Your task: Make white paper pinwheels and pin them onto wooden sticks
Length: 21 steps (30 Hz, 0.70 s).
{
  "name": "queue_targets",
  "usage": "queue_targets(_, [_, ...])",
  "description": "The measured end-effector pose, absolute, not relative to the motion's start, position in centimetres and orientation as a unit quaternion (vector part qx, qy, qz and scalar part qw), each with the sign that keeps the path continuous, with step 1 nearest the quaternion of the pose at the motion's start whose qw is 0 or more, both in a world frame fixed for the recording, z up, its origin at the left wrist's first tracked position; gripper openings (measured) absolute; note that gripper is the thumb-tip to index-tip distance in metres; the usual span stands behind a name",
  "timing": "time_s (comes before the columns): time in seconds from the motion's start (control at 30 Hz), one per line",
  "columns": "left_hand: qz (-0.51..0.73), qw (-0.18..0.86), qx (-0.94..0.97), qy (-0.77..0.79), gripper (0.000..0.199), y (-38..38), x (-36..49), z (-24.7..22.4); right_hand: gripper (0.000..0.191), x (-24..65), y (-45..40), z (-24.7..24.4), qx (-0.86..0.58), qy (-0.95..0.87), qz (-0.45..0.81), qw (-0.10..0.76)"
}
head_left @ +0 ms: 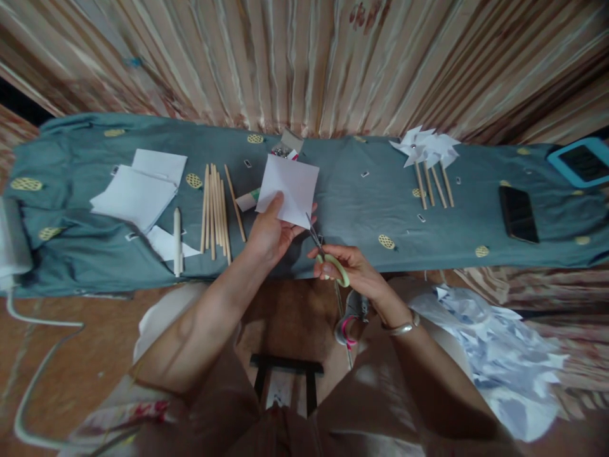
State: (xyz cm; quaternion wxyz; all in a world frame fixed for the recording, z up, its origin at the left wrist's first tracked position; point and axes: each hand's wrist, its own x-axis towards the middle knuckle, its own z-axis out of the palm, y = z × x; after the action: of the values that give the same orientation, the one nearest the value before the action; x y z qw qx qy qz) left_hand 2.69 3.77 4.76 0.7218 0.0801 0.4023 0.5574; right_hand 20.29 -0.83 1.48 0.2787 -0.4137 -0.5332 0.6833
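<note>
My left hand (278, 230) holds a square sheet of white paper (289, 184), thumb on top and fingers beneath. In my right hand (345, 265) is a pair of scissors with light green handles (335, 269); its blades are at the paper's lower right corner. Left of the paper lie several wooden sticks (216, 212), with one stick (235, 203) apart from them. Behind the paper, partly hidden, is a small open box of metal pins (285, 152). Another small box (248, 200) shows at the paper's left edge.
On the green cloth (352, 216) are stacked white sheets (137, 193), a white pen (177, 241), paper pinwheels on sticks (425, 147), a black phone (518, 214) and a blue-framed device (581, 162). A plastic bag of paper pieces (504, 355) sits at lower right. A white cable (45, 374) hangs left.
</note>
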Motion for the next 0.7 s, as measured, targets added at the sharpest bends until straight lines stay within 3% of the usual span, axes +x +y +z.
queue_targets(0.7, [0.565,0.709,0.07,0.417,0.034,3.53,3.4,4.79,0.046,20.16,-0.52,1.16,-0.422,-0.504,0.699,0.281])
